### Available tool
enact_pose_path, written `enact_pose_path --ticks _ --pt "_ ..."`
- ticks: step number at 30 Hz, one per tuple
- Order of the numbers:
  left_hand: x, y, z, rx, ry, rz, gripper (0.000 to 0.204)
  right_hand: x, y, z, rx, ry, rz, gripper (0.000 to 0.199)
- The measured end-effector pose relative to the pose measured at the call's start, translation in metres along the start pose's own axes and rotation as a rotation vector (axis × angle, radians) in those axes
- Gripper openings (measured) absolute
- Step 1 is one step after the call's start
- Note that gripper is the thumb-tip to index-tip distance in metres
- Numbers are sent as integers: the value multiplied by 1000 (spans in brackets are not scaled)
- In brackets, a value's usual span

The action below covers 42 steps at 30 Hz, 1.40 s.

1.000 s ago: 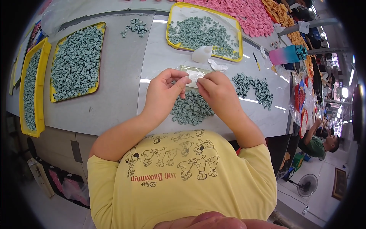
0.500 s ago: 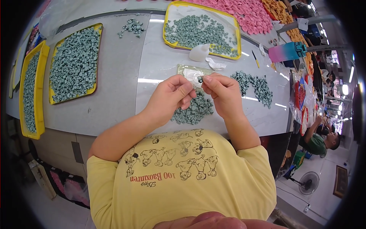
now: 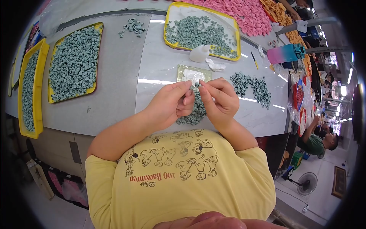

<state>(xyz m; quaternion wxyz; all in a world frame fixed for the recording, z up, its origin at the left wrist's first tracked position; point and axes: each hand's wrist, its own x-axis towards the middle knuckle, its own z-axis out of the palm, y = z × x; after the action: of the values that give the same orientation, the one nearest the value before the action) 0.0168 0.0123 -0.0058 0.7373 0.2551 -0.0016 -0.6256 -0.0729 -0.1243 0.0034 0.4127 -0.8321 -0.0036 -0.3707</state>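
My right hand [image 3: 221, 100] pinches a small dark-green piece [image 3: 197, 83] between thumb and forefinger. Close against it, my left hand [image 3: 170, 102] has thumb and forefinger pressed together with the other fingers curled; whatever lies at its tips is too small to make out. Both hands hover over a loose pile of small green pieces [image 3: 196, 113], partly covered by them. Just beyond the fingertips lies a flat pale-green pad [image 3: 207, 73] with a white sheet [image 3: 189, 74] on it.
A white squeeze bottle [image 3: 199, 53] and crumpled tissue [image 3: 216, 65] lie beyond the pad. Yellow trays [image 3: 239, 49] of green pieces stand at the back and left. At right are more green pieces [image 3: 261, 91], a yellow-handled knife [image 3: 254, 61] and a pink-blue bottle [image 3: 286, 53].
The fingertips of both hands have come together; my left hand moved right to meet the right one. My right fingers, partly curled before, are now straighter, and the piece sits slightly lower.
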Motion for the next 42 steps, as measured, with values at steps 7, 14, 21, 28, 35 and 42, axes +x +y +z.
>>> enact_pose_path --ticks 7,14,21,28,35,42 --pt "-3 1 4 24 -28 -22 30 1 2 2 -50 9 -167 22" --pt "-6 5 7 -55 -57 -141 30 3 1 3 -99 -18 -283 23" --pt "-7 5 3 -110 -114 -199 28 3 6 1 -77 -47 -351 27" --pt "-5 3 -2 -165 -211 -159 27 3 13 1 -30 -68 -390 29" --pt "-8 -6 2 27 -93 140 24 12 5 -9 1 -179 -303 29" --pt "-14 -8 12 396 96 399 24 8 -15 -5 -82 -137 -237 29"
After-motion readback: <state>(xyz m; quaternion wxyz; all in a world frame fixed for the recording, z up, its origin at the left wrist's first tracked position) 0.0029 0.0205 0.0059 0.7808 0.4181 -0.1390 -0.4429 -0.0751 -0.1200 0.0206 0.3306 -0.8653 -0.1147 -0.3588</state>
